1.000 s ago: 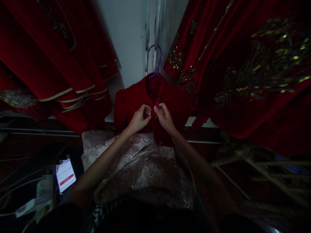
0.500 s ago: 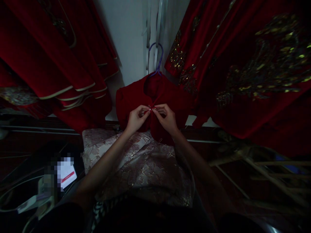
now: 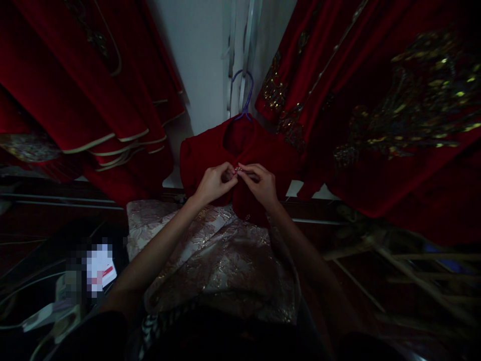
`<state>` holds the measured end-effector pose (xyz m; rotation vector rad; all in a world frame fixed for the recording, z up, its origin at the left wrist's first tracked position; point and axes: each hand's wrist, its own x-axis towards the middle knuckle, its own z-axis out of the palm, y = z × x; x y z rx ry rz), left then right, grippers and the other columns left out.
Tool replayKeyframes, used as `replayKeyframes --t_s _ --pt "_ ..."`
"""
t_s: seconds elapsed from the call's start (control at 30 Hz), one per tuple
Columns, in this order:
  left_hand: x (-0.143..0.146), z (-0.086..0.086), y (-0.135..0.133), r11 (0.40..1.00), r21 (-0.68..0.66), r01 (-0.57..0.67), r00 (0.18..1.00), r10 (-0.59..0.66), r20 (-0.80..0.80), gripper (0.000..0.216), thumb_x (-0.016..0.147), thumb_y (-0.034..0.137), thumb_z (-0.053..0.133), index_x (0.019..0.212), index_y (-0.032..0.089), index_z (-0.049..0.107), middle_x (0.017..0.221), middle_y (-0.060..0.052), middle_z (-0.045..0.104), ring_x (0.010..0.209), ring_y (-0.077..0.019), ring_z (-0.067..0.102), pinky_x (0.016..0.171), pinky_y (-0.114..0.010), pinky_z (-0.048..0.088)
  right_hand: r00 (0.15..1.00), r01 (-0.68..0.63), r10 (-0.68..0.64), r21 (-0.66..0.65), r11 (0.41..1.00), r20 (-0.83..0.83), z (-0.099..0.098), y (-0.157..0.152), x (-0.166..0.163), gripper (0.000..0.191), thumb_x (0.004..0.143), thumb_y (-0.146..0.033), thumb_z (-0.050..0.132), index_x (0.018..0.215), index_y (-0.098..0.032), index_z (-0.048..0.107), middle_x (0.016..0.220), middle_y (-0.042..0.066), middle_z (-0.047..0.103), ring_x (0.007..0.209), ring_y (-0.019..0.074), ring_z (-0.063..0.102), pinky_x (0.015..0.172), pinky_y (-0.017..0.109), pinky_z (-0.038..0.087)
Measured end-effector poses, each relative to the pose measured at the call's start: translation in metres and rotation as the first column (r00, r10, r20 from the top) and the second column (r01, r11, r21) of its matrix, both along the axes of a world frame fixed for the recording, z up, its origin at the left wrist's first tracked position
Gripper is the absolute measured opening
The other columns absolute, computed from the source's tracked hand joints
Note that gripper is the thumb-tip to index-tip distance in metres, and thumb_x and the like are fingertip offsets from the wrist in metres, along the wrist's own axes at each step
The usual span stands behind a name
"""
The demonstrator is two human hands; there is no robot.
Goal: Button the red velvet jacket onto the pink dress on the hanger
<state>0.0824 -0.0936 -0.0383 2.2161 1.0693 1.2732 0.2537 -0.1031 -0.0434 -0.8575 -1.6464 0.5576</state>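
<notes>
A short red jacket (image 3: 205,150) hangs on a purple hanger (image 3: 249,95) before me, its round neckline facing me. Small shiny front fasteners (image 3: 237,171) sit on its front opening, just under the neckline. My left hand (image 3: 214,183) pinches at them from the left, thumb and fingertips closed together. From the other side my right hand (image 3: 263,185) pinches the same spot, its fingertips touching or almost touching the left ones. The fingers partly hide the fasteners, so I cannot tell whether they are joined. Another small shiny piece (image 3: 247,217) shows near the jacket's hem.
Red garments (image 3: 124,100) with pale edging hang at left; red gold-sequined garments (image 3: 421,100) hang at right. Pale brocade cloth (image 3: 225,265) spreads below the jacket. A lit phone screen (image 3: 100,268) and white cables lie lower left. A wooden rack (image 3: 413,271) stands lower right.
Both hands have shifted slightly right, still at the jacket's front. My left fingers have curled more and the fingertips have come closer together. The whole view has moved a little.
</notes>
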Motion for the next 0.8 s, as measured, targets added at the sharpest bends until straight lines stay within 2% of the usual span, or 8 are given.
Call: replayKeyframes --t_s 0.23,0.37,0.5,0.63,0.73,0.8 --pt "-0.001 0.004 -0.003 0.999 0.019 0.03 0.998 -0.029 -0.052 0.01 0.08 0.023 0.055 0.087 0.017 0.059 0.076 -0.001 0.065 0.065 -0.0101 0.06 0.063 -0.02 0.046 0.998 -0.059 0.057 -0.044 0.997 -0.041 0.0 0.007 0.001 0.025 0.079 -0.034 0.067 0.101 -0.023 0.07 0.101 0.004 0.066 0.083 0.0139 0.067 0.081 0.034 0.06" --pt "-0.002 0.005 0.0 0.999 0.029 0.037 0.996 -0.035 -0.081 0.009 0.081 0.025 0.053 0.084 0.018 0.058 0.073 0.0 0.063 0.061 -0.0096 0.057 0.059 -0.02 0.043 0.997 -0.075 0.075 -0.033 0.997 -0.002 0.004 0.009 0.004 0.025 0.078 -0.032 0.066 0.102 -0.022 0.068 0.1 0.004 0.065 0.082 0.0138 0.066 0.08 0.032 0.059" --pt "0.003 0.002 0.0 0.997 0.047 0.056 0.994 -0.051 -0.099 0.008 0.082 0.025 0.053 0.082 0.018 0.057 0.074 0.0 0.062 0.064 -0.0107 0.056 0.062 -0.021 0.043 0.995 -0.069 0.071 -0.03 0.997 0.068 0.002 0.013 0.004 0.024 0.077 -0.027 0.065 0.1 -0.022 0.064 0.099 0.004 0.063 0.084 0.0148 0.064 0.082 0.033 0.057" --pt "0.013 -0.003 -0.006 0.999 0.007 0.052 0.999 -0.052 -0.012 0.012 0.087 0.028 0.049 0.09 0.019 0.057 0.081 -0.001 0.063 0.072 -0.0122 0.058 0.071 -0.023 0.045 0.997 -0.014 0.008 -0.083 0.996 -0.074 -0.014 0.012 -0.007 0.029 0.082 -0.031 0.058 0.11 -0.023 0.051 0.11 0.008 0.058 0.093 0.0163 0.061 0.084 0.033 0.054" --pt "0.02 -0.012 -0.006 0.995 -0.087 0.039 0.993 -0.029 0.114 0.021 0.092 0.033 0.04 0.092 0.019 0.056 0.086 -0.002 0.063 0.079 -0.0129 0.059 0.079 -0.025 0.046 0.979 0.022 -0.052 -0.15 0.988 -0.197 -0.036 0.004 -0.016 0.046 0.084 -0.035 0.057 0.123 -0.026 0.034 0.12 0.011 0.051 0.097 0.0169 0.06 0.085 0.033 0.052" --pt "0.022 -0.02 -0.002 0.982 -0.171 0.084 0.967 -0.039 0.252 0.026 0.094 0.036 0.036 0.092 0.02 0.056 0.087 -0.003 0.063 0.083 -0.013 0.06 0.081 -0.026 0.047 0.979 -0.025 -0.016 -0.2 0.98 -0.203 -0.053 -0.005 -0.017 0.059 0.081 -0.033 0.061 0.127 -0.027 0.026 0.124 0.013 0.049 0.1 0.0175 0.06 0.086 0.033 0.052"
